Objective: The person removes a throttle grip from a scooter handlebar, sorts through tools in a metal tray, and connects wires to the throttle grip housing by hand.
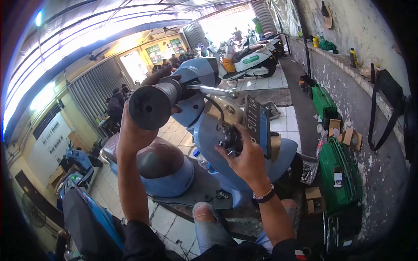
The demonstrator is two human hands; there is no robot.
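Observation:
My left hand (pixel 141 130) is wrapped around the black rubber handlebar grip (pixel 150 103) of a light blue scooter (pixel 204 135). Just past the grip, a silver brake lever (pixel 213 91) sticks out to the right. Between the thumb and fingers of my right hand (pixel 250 161) is a black part (pixel 230 137) on a black cable (pixel 217 106). Its exact kind is not clear, as my fingers partly cover it. The part is beside the scooter's front panel, close to the licence plate (pixel 256 122).
Metal trays (pixel 310 169) and green cases (pixel 337 178) line the right wall, with a phone (pixel 338 177) on one case. Another blue scooter (pixel 89 209) stands at lower left. White scooters (pixel 252 61) are parked ahead. Several people (pixel 116 106) are at the left and back.

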